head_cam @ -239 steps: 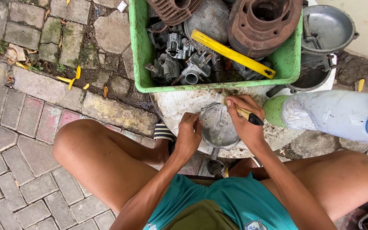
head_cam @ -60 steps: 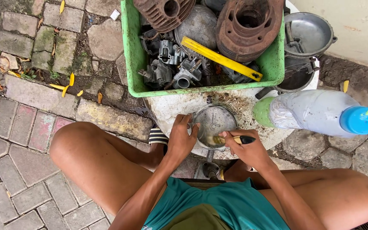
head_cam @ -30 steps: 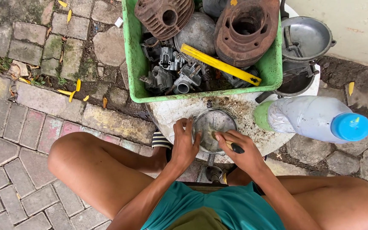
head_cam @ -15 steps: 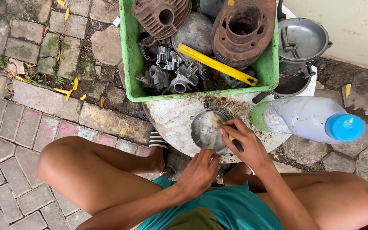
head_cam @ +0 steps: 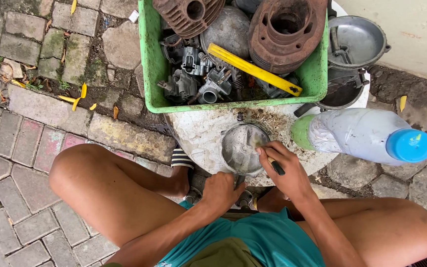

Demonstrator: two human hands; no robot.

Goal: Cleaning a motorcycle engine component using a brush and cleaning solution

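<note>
A round grey metal part (head_cam: 243,147) lies on a dirty white round slab (head_cam: 198,136) in front of me. My right hand (head_cam: 282,168) grips a small dark-handled brush (head_cam: 276,166) and presses its tip against the right rim of the metal part. My left hand (head_cam: 222,192) is down at the slab's near edge, below the part, fingers curled; whether it holds anything is hidden. My bare knees flank the slab.
A green plastic crate (head_cam: 149,69) behind the slab holds rusty engine cylinders (head_cam: 285,29), carburettor parts (head_cam: 196,74) and a yellow bar (head_cam: 253,69). A plastic bottle with a blue cap (head_cam: 362,136) lies at right. Grey metal covers (head_cam: 354,44) sit behind it. Paving stones lie at left.
My left hand has let go of the metal part's left rim and dropped to the slab's near edge. My right hand keeps the brush at the part's right rim.
</note>
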